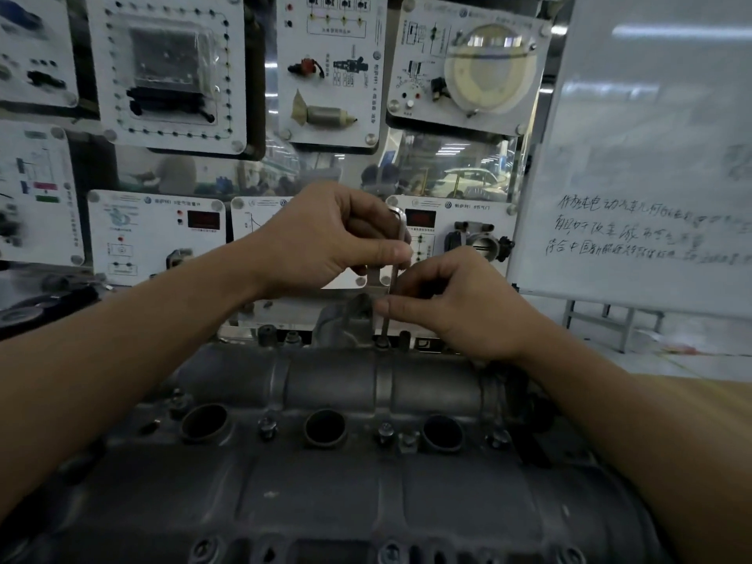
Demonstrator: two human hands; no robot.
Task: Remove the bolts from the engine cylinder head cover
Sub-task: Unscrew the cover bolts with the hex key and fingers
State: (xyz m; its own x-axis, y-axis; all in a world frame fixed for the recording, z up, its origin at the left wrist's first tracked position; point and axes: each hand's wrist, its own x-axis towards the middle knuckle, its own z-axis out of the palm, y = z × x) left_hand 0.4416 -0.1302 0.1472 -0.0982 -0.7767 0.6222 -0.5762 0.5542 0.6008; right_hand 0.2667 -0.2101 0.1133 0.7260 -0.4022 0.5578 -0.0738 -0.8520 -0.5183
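Note:
The grey cylinder head cover [333, 384] fills the lower half of the head view. A silver L-shaped hex key [395, 274] stands upright, its tip in a bolt [381, 343] at the cover's far edge. My left hand [325, 242] grips the key's bent top end. My right hand [455, 303] pinches the key's shaft lower down, just above the bolt. More bolts [267, 426] [384, 431] [497, 438] sit in a row between three round plug holes [325, 427] nearer to me.
A panel of white training boards [162, 71] with mounted car parts stands right behind the engine. A whiteboard [651, 156] with handwriting leans at the right. Dark parts lie on the bench at far left [44, 303].

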